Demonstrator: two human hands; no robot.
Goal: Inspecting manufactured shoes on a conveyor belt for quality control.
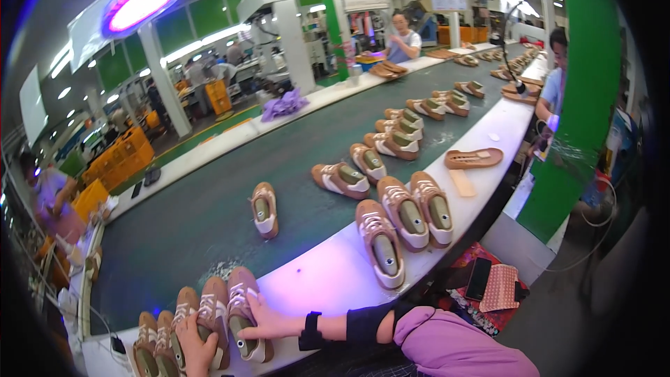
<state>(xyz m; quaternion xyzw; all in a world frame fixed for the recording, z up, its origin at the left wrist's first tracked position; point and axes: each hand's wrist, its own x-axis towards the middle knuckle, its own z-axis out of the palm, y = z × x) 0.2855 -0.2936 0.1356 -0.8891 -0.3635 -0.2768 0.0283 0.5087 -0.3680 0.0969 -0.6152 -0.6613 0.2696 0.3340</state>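
Observation:
Along the near left edge of the bench stands a row of several tan sneakers with white stripes and laces. My right hand [265, 318] grips the rightmost sneaker [241, 285] of that row, fingers along its side and thumb over its opening. Just left of it, my left hand [195, 345] is closed over another tan sneaker [186, 300], its thumb against the neighbouring sneaker [211, 294]. Dark olive inserts fill the shoes. A group of 3 more sneakers [403, 213] stands to the right on the white ledge.
A green conveyor belt [202, 216] carries a lone sneaker [264, 209] and a line of others farther off. On the white ledge [314, 279] lies a tan sole [474, 158]. A green post [583, 98] rises at right; a lit lamp [143, 1] hangs upper left. Other people work around the belt.

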